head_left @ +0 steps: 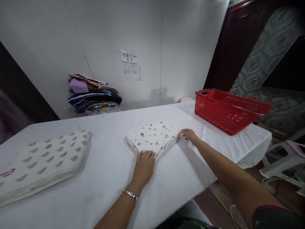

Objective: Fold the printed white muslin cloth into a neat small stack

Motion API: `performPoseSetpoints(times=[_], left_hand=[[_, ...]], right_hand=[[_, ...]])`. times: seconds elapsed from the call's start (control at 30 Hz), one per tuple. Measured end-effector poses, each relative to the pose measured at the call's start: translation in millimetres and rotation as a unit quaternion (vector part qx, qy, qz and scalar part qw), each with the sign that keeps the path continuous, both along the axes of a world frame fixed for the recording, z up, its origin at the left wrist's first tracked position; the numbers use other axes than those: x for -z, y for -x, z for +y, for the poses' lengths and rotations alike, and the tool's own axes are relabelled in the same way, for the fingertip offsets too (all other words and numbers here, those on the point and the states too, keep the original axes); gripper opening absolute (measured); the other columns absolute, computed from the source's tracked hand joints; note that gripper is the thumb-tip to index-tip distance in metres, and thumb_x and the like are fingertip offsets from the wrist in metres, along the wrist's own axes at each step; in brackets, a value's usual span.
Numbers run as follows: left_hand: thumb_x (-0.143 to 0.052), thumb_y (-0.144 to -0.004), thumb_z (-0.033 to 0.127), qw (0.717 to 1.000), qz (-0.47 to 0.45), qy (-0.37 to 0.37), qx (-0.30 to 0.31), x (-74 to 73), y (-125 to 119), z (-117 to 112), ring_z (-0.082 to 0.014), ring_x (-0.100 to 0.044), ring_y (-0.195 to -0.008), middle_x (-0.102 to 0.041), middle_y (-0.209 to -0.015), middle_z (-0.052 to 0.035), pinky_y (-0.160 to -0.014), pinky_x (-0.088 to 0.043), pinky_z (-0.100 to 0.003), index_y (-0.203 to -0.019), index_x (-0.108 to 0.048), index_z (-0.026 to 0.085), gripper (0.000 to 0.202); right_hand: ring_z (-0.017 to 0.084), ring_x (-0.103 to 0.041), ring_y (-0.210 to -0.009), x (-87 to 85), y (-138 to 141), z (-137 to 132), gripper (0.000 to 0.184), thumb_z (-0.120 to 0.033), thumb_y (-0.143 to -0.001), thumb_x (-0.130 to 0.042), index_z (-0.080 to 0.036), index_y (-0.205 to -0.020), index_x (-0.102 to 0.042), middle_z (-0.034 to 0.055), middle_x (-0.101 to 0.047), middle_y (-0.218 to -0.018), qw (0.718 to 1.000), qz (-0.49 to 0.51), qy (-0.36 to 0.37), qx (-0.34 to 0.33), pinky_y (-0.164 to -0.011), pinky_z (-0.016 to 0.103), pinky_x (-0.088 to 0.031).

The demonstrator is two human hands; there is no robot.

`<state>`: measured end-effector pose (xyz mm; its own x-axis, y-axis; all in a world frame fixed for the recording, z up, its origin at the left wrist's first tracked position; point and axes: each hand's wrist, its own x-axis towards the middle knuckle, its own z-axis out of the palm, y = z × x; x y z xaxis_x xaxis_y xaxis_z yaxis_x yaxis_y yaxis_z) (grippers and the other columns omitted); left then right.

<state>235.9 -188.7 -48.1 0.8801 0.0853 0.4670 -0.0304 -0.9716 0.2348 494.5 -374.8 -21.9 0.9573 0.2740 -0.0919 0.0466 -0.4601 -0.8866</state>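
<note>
A folded white cloth (pixel 154 135) printed with small palm trees and other little figures lies on the white-covered table, its layered edges facing me. My left hand (pixel 145 162), with a silver bracelet at the wrist, is closed over the cloth's near corner, fingertips on top. At the right corner, my right hand (pixel 189 135) pinches the edge between thumb and fingers. To the left lies a larger folded white cloth (pixel 51 154) with grey, green and red shapes; neither hand touches it.
A red plastic basket (pixel 221 111) with metal handles stands at the table's right end. Behind the table is a pile of folded fabrics (pixel 95 95) against the wall. Two paper notes (pixel 132 72) hang there. A white stool (pixel 283 162) stands on the floor at right.
</note>
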Motion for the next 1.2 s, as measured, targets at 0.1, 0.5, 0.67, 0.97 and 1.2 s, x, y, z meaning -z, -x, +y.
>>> performPoseSetpoints(times=[0.1, 0.5, 0.67, 0.97, 1.2], left_hand=[[-0.046, -0.086, 0.023, 1.000, 0.003, 0.000, -0.003, -4.4, 1.6, 0.5, -0.0209, -0.049, -0.102, -0.057, -0.105, -0.0064, -0.099, -0.033, -0.043, -0.108, -0.057, 0.022, 0.025], [-0.049, -0.082, 0.019, 1.000, 0.018, -0.006, 0.001, -2.7, 0.2, 1.5, -0.0214, -0.048, -0.092, -0.055, -0.093, -0.0051, -0.090, -0.037, -0.041, -0.106, -0.058, 0.023, 0.026], [-0.050, -0.081, 0.019, 1.000, 0.015, 0.003, 0.007, -1.8, -0.3, 2.3, -0.0213, -0.048, -0.093, -0.055, -0.093, -0.0051, -0.090, -0.037, -0.042, -0.106, -0.058, 0.024, 0.027], [-0.050, -0.081, 0.018, 1.000, 0.015, 0.004, 0.015, -3.3, 0.8, 2.6, -0.0212, -0.047, -0.093, -0.055, -0.093, -0.0053, -0.090, -0.036, -0.041, -0.107, -0.057, 0.023, 0.028], [-0.050, -0.080, 0.018, 1.000, 0.015, 0.009, 0.012, -3.0, 1.2, 1.9, -0.0214, -0.048, -0.093, -0.055, -0.093, -0.0052, -0.090, -0.036, -0.042, -0.107, -0.057, 0.025, 0.028]], right_hand=[[0.011, -0.056, -0.052, -3.7, -6.4, 8.9, 0.022, -0.034, -0.076, -0.061, -0.012, -0.075, -0.062, 0.0066, -0.064, -0.071, 0.998, 0.053, 0.014, -0.011, -0.045, 0.021, -0.041], [0.006, -0.038, -0.037, 14.4, -23.9, 20.0, 0.012, -0.023, -0.069, -0.066, -0.014, -0.068, -0.059, -0.0064, -0.043, -0.039, 0.999, 0.038, 0.031, -0.025, -0.038, 0.018, -0.030], [0.007, -0.037, -0.034, 24.7, -23.9, 17.6, 0.016, -0.025, -0.072, -0.063, -0.013, -0.082, -0.062, -0.0074, -0.041, -0.038, 0.997, 0.008, 0.071, -0.031, -0.036, 0.019, -0.029], [0.021, -0.058, -0.091, 10.9, -11.3, 15.8, 0.034, -0.028, -0.073, -0.062, -0.015, -0.104, -0.062, 0.0101, -0.063, -0.100, 0.970, -0.205, 0.115, -0.067, -0.078, 0.032, -0.046], [0.018, -0.056, -0.099, 22.2, 20.9, 18.3, 0.020, -0.023, -0.085, -0.049, -0.019, -0.095, -0.066, 0.0075, -0.065, -0.102, 0.875, -0.390, 0.058, -0.280, -0.090, 0.036, -0.043]])
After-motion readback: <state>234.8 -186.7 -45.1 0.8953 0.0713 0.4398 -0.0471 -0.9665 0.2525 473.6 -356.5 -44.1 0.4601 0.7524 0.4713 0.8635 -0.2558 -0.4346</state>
